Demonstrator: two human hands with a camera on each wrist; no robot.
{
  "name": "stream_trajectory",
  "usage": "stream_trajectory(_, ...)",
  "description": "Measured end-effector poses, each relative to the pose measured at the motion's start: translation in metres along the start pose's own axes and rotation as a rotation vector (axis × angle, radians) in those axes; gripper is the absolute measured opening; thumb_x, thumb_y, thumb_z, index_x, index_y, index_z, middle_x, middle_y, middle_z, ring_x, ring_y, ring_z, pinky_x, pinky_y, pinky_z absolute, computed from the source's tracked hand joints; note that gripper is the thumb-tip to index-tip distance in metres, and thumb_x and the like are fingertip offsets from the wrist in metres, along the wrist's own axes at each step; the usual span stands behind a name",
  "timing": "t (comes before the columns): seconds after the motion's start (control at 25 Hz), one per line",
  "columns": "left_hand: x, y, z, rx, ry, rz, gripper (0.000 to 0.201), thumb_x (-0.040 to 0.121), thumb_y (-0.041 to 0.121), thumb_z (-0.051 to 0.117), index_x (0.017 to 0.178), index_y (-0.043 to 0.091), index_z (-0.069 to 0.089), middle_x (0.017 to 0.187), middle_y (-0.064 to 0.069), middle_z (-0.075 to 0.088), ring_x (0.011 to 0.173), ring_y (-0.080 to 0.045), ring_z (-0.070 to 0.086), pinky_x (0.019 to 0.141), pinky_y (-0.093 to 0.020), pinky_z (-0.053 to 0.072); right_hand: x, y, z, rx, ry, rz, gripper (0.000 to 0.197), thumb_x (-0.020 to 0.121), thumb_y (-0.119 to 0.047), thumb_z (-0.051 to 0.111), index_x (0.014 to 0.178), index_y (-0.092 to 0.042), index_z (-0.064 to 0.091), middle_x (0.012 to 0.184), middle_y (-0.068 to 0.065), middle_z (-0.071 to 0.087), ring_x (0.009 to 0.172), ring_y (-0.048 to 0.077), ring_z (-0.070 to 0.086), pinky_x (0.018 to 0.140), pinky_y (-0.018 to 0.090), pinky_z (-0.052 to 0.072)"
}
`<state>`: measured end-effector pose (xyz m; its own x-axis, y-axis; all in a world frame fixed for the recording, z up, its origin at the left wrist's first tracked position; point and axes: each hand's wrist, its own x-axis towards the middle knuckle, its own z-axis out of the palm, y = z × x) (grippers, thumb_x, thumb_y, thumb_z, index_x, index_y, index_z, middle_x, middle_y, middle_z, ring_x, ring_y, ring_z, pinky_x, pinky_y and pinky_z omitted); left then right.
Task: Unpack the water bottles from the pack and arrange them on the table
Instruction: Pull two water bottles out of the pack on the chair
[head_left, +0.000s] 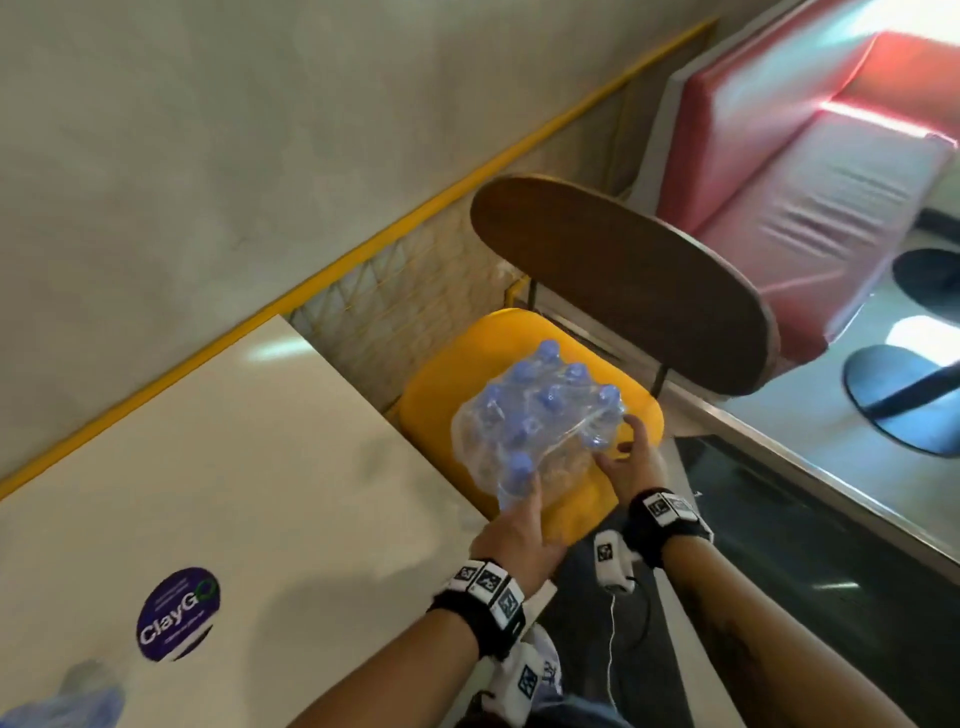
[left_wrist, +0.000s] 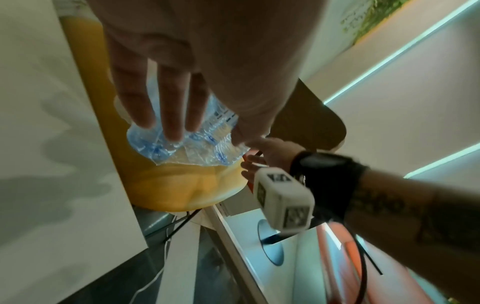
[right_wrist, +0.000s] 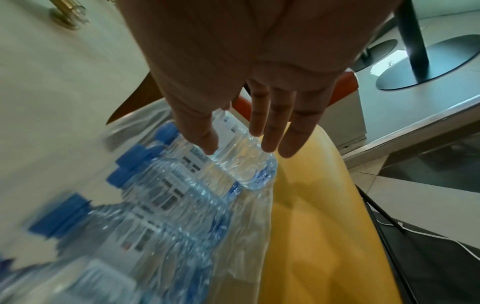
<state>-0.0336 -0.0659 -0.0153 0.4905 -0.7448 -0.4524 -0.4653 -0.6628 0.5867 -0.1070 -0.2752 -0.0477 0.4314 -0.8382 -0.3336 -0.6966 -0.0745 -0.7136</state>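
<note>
A shrink-wrapped pack of water bottles (head_left: 540, 421) with blue caps lies tilted on the yellow chair seat (head_left: 457, 374), just past the white table (head_left: 208, 457). My left hand (head_left: 519, 525) presses its straight fingers (left_wrist: 168, 111) against the pack's near end (left_wrist: 187, 144). At the pack's right side my right hand (head_left: 623, 457) has its thumb and straight fingers (right_wrist: 270, 127) against an outer bottle (right_wrist: 233, 164). Neither hand curls round the pack. A blurred blue-tinted bottle shape (head_left: 67, 696) sits at the table's near left corner.
The chair's dark wooden backrest (head_left: 623, 291) stands behind the pack. A red padded bench (head_left: 805, 182) is at the far right, with round table bases (head_left: 904, 400) on the floor. A purple round sticker (head_left: 176, 613) marks the table. A yellow-edged wall (head_left: 363, 234) borders the table's far side.
</note>
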Motion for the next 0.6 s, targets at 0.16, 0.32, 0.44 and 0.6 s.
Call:
stream_trajectory(0.16,0.010,0.015,0.014,0.164,0.141,-0.075,0.101,0.094,0.053,0.055,0.160,0.024,-0.015,0.160,-0.009,0.036,0.126,-0.026,0.059,0.093,-0.041,0.056,0.029,0.005,0.006,0.031,-0.022,0.001,0.083,0.076,-0.046,0.080,0.142,-0.043,0.029,0.130,0.006,0.047,0.106,0.025,0.059,0.089,0.051,0.056)
stream_trajectory(0.32,0.023,0.021,0.012,0.318,0.222,-0.133,0.088,0.096,0.042,0.053,0.160,0.027,-0.006,0.131,-0.013,0.063,0.102,-0.030,0.068,0.080,-0.045,0.058,0.037,0.002,0.018,0.032,0.059,-0.019,0.086,0.065,-0.058,0.082,0.131,-0.023,0.040,0.125,0.001,0.050,0.105,0.021,0.058,0.086,0.042,0.055)
stream_trajectory(0.44,0.036,0.025,-0.011,0.377,0.176,-0.206,0.067,0.099,0.035,0.053,0.154,0.037,0.014,0.116,-0.014,0.066,0.097,-0.034,0.069,0.083,-0.047,0.057,0.044,-0.006,0.021,0.039,0.110,0.037,0.080,0.061,-0.058,0.085,0.120,-0.022,0.044,0.111,-0.002,0.054,0.092,0.020,0.058,0.078,0.039,0.055)
stream_trajectory(0.6,0.046,0.025,-0.022,0.446,0.174,-0.212,0.061,0.100,0.029,0.055,0.151,0.037,0.021,0.133,-0.019,0.049,0.111,-0.037,0.059,0.086,-0.047,0.055,0.046,-0.012,0.023,0.128,0.152,0.111,0.063,0.061,-0.050,0.084,0.100,-0.032,0.038,0.090,0.001,0.061,0.071,0.022,0.060,0.065,0.044,0.058)
